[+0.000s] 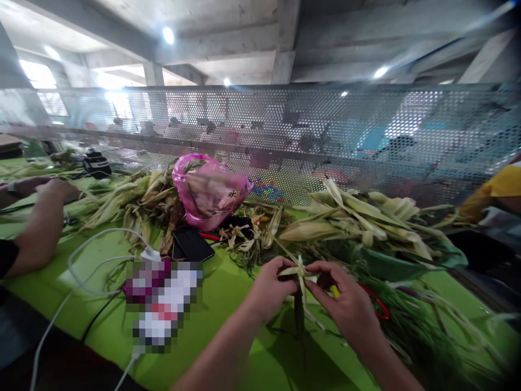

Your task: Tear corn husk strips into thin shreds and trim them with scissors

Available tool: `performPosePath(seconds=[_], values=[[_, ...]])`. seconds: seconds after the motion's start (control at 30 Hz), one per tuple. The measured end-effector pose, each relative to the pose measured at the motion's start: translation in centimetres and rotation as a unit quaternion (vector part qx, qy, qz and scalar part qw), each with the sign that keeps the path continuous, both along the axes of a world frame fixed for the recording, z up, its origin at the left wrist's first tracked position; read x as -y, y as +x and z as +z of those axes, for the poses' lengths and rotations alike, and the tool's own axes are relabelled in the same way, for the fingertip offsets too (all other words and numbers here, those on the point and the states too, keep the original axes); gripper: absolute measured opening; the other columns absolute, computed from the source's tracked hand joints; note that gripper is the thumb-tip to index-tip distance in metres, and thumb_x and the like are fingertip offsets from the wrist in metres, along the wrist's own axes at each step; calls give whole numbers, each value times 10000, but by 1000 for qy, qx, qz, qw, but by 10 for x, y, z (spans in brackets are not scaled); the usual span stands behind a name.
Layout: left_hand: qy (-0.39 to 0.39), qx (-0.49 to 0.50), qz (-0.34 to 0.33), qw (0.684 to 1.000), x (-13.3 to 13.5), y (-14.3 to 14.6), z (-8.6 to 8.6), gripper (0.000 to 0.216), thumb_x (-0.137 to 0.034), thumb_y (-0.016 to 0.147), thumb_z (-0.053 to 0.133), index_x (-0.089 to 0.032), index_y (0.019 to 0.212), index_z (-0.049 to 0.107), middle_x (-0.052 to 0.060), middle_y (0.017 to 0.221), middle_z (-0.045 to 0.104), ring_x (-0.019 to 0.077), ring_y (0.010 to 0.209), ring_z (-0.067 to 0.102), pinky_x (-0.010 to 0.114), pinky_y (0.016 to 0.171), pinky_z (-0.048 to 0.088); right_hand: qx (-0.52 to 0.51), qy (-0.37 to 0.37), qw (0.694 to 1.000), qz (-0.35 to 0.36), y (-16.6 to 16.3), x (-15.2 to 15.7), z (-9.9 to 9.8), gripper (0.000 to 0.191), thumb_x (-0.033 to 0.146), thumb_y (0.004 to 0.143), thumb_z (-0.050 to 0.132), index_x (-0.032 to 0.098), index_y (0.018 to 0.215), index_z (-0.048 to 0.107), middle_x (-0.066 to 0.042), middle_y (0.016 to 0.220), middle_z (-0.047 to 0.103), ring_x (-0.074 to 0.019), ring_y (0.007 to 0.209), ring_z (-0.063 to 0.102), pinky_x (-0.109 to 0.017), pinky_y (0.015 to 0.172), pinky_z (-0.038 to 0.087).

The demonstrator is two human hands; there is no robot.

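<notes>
Between my two hands, above the green tabletop, is a small cross-shaped piece of folded corn husk strips [300, 273], pale green-yellow, with loose ends hanging below it. My left hand [272, 290] pinches its left arm between thumb and fingers. On the other side, my right hand [342, 296] grips the right arm with thumb and forefinger. A bit of yellow shows beneath my right fingers, too covered to name. Just right of that hand lies something with red looped handles [378, 304], partly hidden by the hand and green strands.
Corn husks [358, 217] heap over a green basket [443, 255]. A pink plastic bag [214, 193] stands among more husks, near a black phone [193, 244]. White cables [75, 271] cross the left side. Co-workers' arms show at left [43, 228] and right. Perforated metal screening [260, 125] spans the back.
</notes>
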State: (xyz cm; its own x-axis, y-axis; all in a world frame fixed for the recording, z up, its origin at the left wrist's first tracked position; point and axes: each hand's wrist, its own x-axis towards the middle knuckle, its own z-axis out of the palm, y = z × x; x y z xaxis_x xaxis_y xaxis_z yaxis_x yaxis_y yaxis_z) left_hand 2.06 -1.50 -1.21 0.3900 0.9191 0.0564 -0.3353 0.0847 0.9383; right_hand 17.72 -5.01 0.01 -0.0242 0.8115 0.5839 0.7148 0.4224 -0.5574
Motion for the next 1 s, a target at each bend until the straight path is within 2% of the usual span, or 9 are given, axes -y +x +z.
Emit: performPosePath(seconds=[0.23,0.37,0.47,0.53,0.63,0.73,0.9,1.0], values=[[-64,23,33,997,-1,-1,0,313,-250,561,746,-150,761,528,-17,663,546,96,581,507,242,597,428,29,24,998,48,2,0,-1,238,214,818,589,249,1053,580,-68,1079,597,-136,621,569,-317,681,509],[-72,29,29,997,-2,1,0,358,-301,535,772,-152,738,518,-24,632,537,90,549,505,244,580,436,55,35,996,57,2,2,-1,241,222,831,585,265,1067,602,-87,1136,586,-188,783,623,-343,744,518],[-69,27,22,997,0,3,0,403,-323,509,803,-155,725,506,-23,631,536,91,553,499,248,585,432,48,38,997,50,0,4,-1,178,248,857,554,262,1011,641,-91,1106,607,-234,945,616,-348,770,514],[-53,19,17,998,1,4,0,410,-323,508,812,-157,727,508,-24,636,530,88,565,485,241,588,419,23,37,998,42,-1,4,-1,151,267,871,538,257,964,656,-84,1046,632,-239,966,608,-353,798,502],[-2,-7,14,1000,2,6,-2,309,-247,559,767,-157,737,531,-24,644,526,88,595,465,220,586,380,-32,31,999,21,-3,4,-2,124,306,865,553,239,875,657,-65,932,652,-226,889,611,-342,802,488],[33,-25,-3,999,3,7,-4,219,-157,600,675,-158,797,578,-21,679,543,93,624,464,214,601,368,-96,-6,995,-17,-4,3,-1,143,350,834,584,220,808,637,-42,811,639,-206,764,599,-310,704,484],[27,-22,-27,999,4,6,-3,238,-149,612,636,-155,849,615,-15,706,553,99,636,467,225,627,386,-202,-112,973,-28,-5,5,6,230,427,785,617,197,802,615,-6,685,585,-148,577,503,-257,521,422],[19,-22,-31,999,4,5,-2,251,-165,613,650,-153,863,623,-12,704,560,97,634,472,221,635,387,-250,-152,956,-14,-5,5,9,288,462,755,650,191,850,624,-9,714,590,-137,573,500,-241,497,416]])
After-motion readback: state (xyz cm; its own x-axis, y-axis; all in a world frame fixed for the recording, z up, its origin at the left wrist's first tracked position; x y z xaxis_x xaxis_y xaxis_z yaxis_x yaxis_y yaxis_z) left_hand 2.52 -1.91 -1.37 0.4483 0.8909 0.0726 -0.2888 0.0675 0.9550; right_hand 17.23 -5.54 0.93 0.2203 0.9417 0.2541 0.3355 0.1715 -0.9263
